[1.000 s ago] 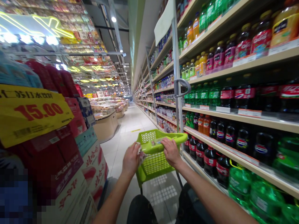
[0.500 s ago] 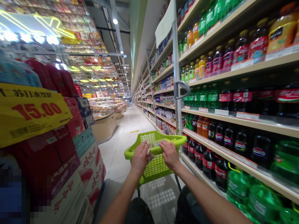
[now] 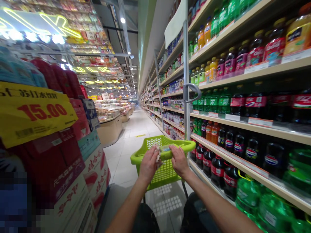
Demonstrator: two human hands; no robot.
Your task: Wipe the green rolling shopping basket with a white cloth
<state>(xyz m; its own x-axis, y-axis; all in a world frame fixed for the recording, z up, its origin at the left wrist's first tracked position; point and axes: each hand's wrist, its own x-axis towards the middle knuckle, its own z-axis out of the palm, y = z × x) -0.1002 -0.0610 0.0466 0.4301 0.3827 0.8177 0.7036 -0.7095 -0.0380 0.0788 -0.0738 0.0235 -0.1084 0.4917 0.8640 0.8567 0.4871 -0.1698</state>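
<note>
At six o'clock stands a green shopping cart [image 3: 159, 178]; the left hand [image 3: 148, 164] grips a crumpled cloth [image 3: 158, 158] at its handle [image 3: 167, 155], while the right hand [image 3: 180, 162] is closed around the handle itself. Soft-drink bottles [image 3: 255, 103] line the shelves [image 3: 279, 127] at three o'clock.

- Left hand [image 3: 148, 164] and right hand [image 3: 179, 161]: both bare.
- Left forearm [image 3: 130, 204] and right forearm [image 3: 216, 200]: bare along their visible length, narrowing towards the wrists.
- Trousers [image 3: 145, 220]: dark, nearly black, rounded over the knees; finer detail lost in shadow.
</note>
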